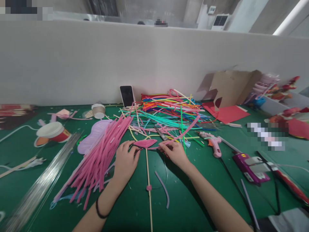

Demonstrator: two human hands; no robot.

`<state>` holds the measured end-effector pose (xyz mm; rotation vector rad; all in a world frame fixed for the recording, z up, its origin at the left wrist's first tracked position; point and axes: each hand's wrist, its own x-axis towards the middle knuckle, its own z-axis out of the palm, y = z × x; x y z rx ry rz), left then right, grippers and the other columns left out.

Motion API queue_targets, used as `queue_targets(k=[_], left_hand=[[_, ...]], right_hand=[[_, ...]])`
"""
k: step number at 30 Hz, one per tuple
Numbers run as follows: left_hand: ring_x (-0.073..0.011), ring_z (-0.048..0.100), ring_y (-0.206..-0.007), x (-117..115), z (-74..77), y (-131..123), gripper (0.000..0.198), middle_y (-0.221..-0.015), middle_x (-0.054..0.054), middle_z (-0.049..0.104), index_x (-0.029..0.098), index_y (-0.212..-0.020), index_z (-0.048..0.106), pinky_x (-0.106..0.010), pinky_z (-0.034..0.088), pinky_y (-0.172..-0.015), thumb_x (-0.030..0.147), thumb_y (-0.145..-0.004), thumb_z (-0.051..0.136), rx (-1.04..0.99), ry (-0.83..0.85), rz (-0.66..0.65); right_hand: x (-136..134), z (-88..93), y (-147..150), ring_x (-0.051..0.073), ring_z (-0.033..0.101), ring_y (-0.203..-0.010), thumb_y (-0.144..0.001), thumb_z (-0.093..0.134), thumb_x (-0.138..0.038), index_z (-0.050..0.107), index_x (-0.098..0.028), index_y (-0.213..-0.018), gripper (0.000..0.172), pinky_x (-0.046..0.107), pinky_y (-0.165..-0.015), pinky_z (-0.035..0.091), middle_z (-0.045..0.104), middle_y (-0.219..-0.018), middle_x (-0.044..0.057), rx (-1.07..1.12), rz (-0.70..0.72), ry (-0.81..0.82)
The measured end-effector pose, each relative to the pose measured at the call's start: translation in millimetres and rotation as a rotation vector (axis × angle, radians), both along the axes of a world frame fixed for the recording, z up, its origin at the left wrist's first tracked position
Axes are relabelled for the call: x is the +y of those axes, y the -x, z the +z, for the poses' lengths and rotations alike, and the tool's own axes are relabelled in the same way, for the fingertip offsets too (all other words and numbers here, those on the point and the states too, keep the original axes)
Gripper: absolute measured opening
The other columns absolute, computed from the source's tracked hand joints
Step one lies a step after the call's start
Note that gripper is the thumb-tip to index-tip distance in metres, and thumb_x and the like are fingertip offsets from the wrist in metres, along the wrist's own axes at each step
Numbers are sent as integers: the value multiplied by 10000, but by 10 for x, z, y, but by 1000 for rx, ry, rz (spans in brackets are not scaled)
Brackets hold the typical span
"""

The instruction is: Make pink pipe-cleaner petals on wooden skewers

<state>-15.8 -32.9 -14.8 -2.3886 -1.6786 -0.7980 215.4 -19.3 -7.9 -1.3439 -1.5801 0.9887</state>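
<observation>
While the left hand [126,158] pinches a pink, fuzzy, petal-shaped piece [146,143] at the top of a thin, pale stick [147,167], the right hand [173,153] grips a long, pink, fuzzy strip [190,125] (apparently a winding step), which likely calls next for steady tension.

the head-worn camera looks forward and down from near above the dark-green flat tabletop [180,201], facing an upright grey-white partition [96,61].

Fuzzy-looking pink petal [145,143], matt wooden stick [150,209], smooth plastic glue gun [215,146], matt red paper [231,114], shiny metallic wires [48,177]
</observation>
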Motion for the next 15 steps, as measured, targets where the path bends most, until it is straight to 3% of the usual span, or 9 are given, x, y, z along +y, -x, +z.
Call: queue_targets(k=[4, 7, 10, 15], left_hand=[[-319, 500, -1119, 5, 26, 25, 179, -1170, -145, 574, 161, -954, 643, -479, 439, -927, 111, -858, 500, 27, -13, 29], [-328, 478, -1161, 7, 48, 59, 212, -1187, -131, 570, 176, -821, 654, -490, 426, -950, 32, -793, 502, 31, -7, 25], [-325, 461, -1190, 4, 48, 57, 190, -1175, -112, 588, 188, -771, 673, -500, 407, -986, 72, -804, 525, 6, -8, 8], [-330, 411, -1260, -3, 10, -31, 208, -1241, -114, 570, 211, -963, 719, -528, 374, -1027, 208, -859, 540, -10, 2, -32]], right_hand=[[-19, 14, 22, 192, 701, -724, -899, 526, -349, 708, -223, -820, 234, 282, -669, 508, 745, -787, 19, -201, 27, -77], [-28, 20, 22, 179, 696, -682, -909, 509, -327, 705, -221, -841, 233, 267, -645, 496, 745, -778, 17, -278, 32, -89], [-42, 36, 16, 173, 691, -641, -912, 505, -331, 701, -217, -854, 234, 257, -618, 486, 738, -733, 15, -330, 33, -72], [-67, 69, 20, 172, 681, -614, -904, 515, -326, 694, -218, -814, 228, 252, -586, 465, 720, -685, 10, -381, 50, -101]])
